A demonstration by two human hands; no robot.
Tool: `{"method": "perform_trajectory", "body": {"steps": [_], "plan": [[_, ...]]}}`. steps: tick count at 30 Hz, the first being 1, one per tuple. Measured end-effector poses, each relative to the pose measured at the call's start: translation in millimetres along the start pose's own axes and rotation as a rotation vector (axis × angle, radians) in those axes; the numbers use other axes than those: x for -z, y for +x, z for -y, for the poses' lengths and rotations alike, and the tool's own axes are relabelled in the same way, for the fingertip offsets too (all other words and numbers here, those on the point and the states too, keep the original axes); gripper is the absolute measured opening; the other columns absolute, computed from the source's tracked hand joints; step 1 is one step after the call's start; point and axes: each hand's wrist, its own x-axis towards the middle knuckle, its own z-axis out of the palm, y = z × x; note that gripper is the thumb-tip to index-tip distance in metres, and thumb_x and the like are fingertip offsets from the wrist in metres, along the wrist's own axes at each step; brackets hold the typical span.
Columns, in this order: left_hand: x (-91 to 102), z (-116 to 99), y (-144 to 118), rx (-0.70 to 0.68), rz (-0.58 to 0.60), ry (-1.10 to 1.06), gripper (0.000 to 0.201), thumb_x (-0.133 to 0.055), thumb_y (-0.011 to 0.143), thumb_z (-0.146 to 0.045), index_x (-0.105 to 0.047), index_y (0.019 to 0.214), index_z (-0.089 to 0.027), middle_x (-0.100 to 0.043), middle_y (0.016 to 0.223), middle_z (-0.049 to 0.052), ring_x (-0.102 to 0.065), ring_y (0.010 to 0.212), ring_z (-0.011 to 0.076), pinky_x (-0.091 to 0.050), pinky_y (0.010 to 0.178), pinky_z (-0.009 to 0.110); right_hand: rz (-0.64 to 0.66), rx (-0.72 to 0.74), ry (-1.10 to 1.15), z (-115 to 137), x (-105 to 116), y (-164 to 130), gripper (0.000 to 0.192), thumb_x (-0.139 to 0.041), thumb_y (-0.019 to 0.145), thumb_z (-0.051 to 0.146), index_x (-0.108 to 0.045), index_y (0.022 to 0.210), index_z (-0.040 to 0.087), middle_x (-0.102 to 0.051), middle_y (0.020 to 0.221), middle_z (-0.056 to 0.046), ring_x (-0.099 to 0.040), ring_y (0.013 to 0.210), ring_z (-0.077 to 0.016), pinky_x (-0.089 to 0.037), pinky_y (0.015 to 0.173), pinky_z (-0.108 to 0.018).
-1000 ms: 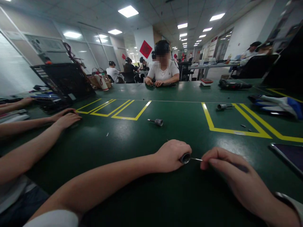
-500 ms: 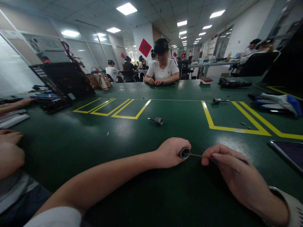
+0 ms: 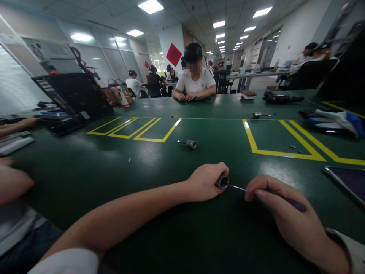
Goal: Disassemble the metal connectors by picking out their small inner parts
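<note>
My left hand (image 3: 207,182) is closed around a metal hole saw (image 3: 222,182), whose open round mouth faces right and toward me. Its shank is hidden inside the fist. A thin screwdriver (image 3: 295,204) with a dark handle is pinched in my right hand (image 3: 281,203). The screwdriver's slim shaft points left, its tip at the right rim of the hole saw's mouth; whether it touches cannot be told. Beyond my left hand, a second hole saw (image 3: 190,144) with a shank lies on the green table (image 3: 154,161). Another shanked one (image 3: 257,115) lies farther back.
Yellow tape (image 3: 253,140) marks areas on the table. Small dark bits (image 3: 292,147) lie at right, near a flat dark-screened device (image 3: 348,182) and blue-white gloves (image 3: 339,121). A power tool (image 3: 282,97) lies behind. A co-worker's arm (image 3: 14,180) is at left; another person (image 3: 194,82) sits opposite.
The screwdriver's tip has come out of the hole saw's mouth to its right rim. The held hole saw has turned slightly. The far hole saw has shifted a little backward and left.
</note>
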Motion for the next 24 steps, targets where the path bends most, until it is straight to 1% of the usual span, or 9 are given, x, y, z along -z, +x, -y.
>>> {"method": "perform_trajectory", "body": {"steps": [3, 7, 9, 11, 12, 14, 16, 19, 24], "plan": [[-0.1, 1.2, -0.3, -0.044, -0.021, -0.027, 0.019, -0.059, 0.074, -0.021, -0.045, 0.087, -0.019, -0.054, 0.085, 0.000, -0.051, 0.074, 0.0127, -0.038, 0.062, 0.024, 0.002, 0.107, -0.039, -1.0, 0.4, -2.1, 0.019, -0.043, 0.089, 0.030, -0.060, 0.081, 0.025, -0.062, 0.080, -0.001, -0.058, 0.079, -0.0184, -0.044, 0.065, -0.030], [-0.8, 4.2, 0.0, -0.130, -0.054, -0.033, 0.016, -0.056, 0.071, -0.016, -0.047, 0.084, -0.017, -0.053, 0.088, 0.002, -0.050, 0.076, 0.0130, -0.039, 0.063, 0.024, -0.002, 0.305, -0.247, 10.2, -4.5, -3.7, 0.014, -0.044, 0.088, 0.020, -0.057, 0.088, 0.024, -0.060, 0.084, -0.001, -0.057, 0.079, -0.0167, -0.045, 0.067, -0.030], [-1.4, 5.2, 0.5, -0.157, -0.066, -0.021, 0.014, -0.054, 0.072, -0.016, -0.048, 0.085, -0.017, -0.053, 0.090, 0.003, -0.050, 0.079, 0.0138, -0.039, 0.065, 0.024, 0.020, 0.436, -0.344, 17.0, -7.2, -3.7, 0.013, -0.047, 0.085, 0.015, -0.056, 0.091, 0.024, -0.060, 0.085, -0.002, -0.056, 0.081, -0.0174, -0.044, 0.074, -0.033], [-1.6, 5.3, 1.0, -0.174, -0.057, 0.011, 0.013, -0.053, 0.073, -0.016, -0.049, 0.086, -0.017, -0.053, 0.091, 0.004, -0.050, 0.080, 0.0146, -0.040, 0.067, 0.025, 0.054, 0.498, -0.397, 21.4, -8.2, -2.9, 0.015, -0.050, 0.082, 0.013, -0.056, 0.090, 0.023, -0.059, 0.083, -0.002, -0.055, 0.081, -0.0187, -0.041, 0.079, -0.037], [-1.4, 5.0, 1.2, -0.183, -0.044, 0.037, 0.013, -0.052, 0.074, -0.017, -0.049, 0.086, -0.017, -0.053, 0.091, 0.004, -0.050, 0.081, 0.0150, -0.040, 0.068, 0.026, 0.069, 0.476, -0.394, 22.3, -7.7, -2.1, 0.013, -0.050, 0.082, 0.014, -0.057, 0.088, 0.023, -0.060, 0.082, -0.002, -0.055, 0.080, -0.0192, -0.041, 0.078, -0.038], [-0.5, 3.9, 1.2, -0.212, -0.014, 0.084, 0.012, -0.050, 0.076, -0.017, -0.050, 0.088, -0.017, -0.053, 0.090, 0.004, -0.050, 0.082, 0.0158, -0.039, 0.069, 0.027, 0.068, 0.325, -0.320, 21.4, -5.0, 0.8, 0.011, -0.049, 0.083, 0.021, -0.059, 0.082, 0.023, -0.060, 0.077, -0.003, -0.055, 0.075, -0.0197, -0.042, 0.071, -0.037], [1.1, 2.7, 0.8, -0.242, 0.006, 0.103, 0.011, -0.050, 0.077, -0.016, -0.049, 0.088, -0.017, -0.054, 0.091, 0.004, -0.050, 0.083, 0.0161, -0.038, 0.070, 0.028, 0.067, 0.111, -0.172, 18.1, -1.2, 5.2, 0.017, -0.048, 0.084, 0.028, -0.062, 0.076, 0.022, -0.062, 0.075, -0.003, -0.056, 0.073, -0.0202, -0.043, 0.066, -0.035], [3.5, 1.8, -0.2, -0.263, 0.028, 0.080, 0.010, -0.050, 0.077, -0.015, -0.048, 0.087, -0.017, -0.054, 0.092, 0.004, -0.050, 0.084, 0.0158, -0.038, 0.073, 0.028, 0.056, -0.140, 0.129, 12.8, 2.5, 12.6, 0.021, -0.050, 0.082, 0.031, -0.064, 0.071, 0.020, -0.064, 0.072, -0.004, -0.058, 0.074, -0.0207, -0.044, 0.068, -0.034], [5.3, 3.3, 0.1, -0.254, 0.028, 0.004, 0.011, -0.050, 0.075, -0.013, -0.047, 0.085, -0.018, -0.055, 0.091, 0.003, -0.050, 0.088, 0.0156, -0.037, 0.078, 0.028, 0.019, -0.324, 0.464, 12.0, 0.4, 18.6, 0.017, -0.054, 0.076, 0.027, -0.065, 0.067, 0.018, -0.065, 0.068, -0.005, -0.059, 0.070, -0.0197, -0.045, 0.068, -0.033]]}}
